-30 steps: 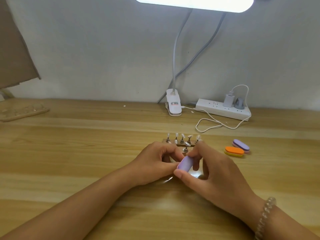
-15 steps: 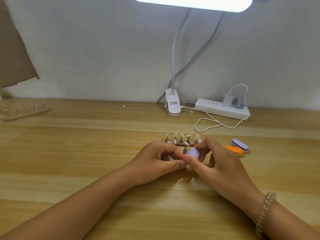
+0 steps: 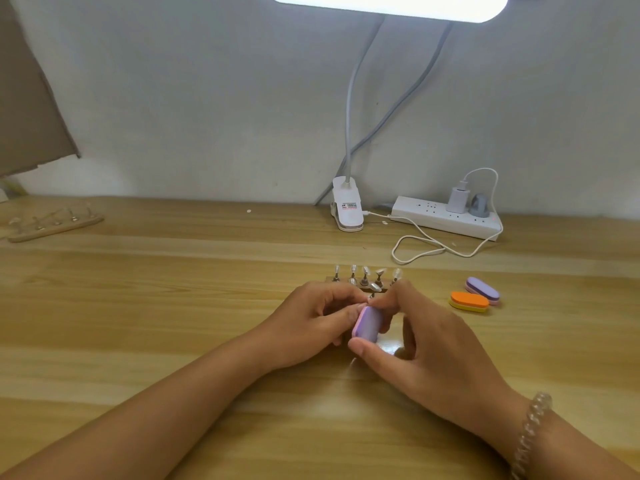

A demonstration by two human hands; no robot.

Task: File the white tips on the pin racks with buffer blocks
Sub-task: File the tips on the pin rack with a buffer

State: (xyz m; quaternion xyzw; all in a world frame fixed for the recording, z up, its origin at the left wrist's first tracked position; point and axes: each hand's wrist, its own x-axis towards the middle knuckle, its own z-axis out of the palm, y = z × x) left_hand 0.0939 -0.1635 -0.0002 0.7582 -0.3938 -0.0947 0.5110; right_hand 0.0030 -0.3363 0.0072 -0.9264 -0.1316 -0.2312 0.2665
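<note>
Now Filing: One Tip Meets the Buffer

Pinched between the right hand's [image 3: 426, 344] thumb and fingers, the purple buffer block [image 3: 369, 323] bears on a pin [image 3: 371, 297] that the left hand [image 3: 311, 323] pinches, just in front of the pin rack [image 3: 377, 289] at mid-table. Which white tips [image 3: 381, 271] are finished cannot be judged. A second rack [image 3: 55, 225] waits far left. Fingers hide the worked tip.

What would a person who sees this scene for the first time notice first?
At the centre, the right hand grips a purple buffer block, the left hand curled against it, just in front of a pin rack of white tips. To the right lies an orange buffer block, and a bright lamp glows overhead.
</note>
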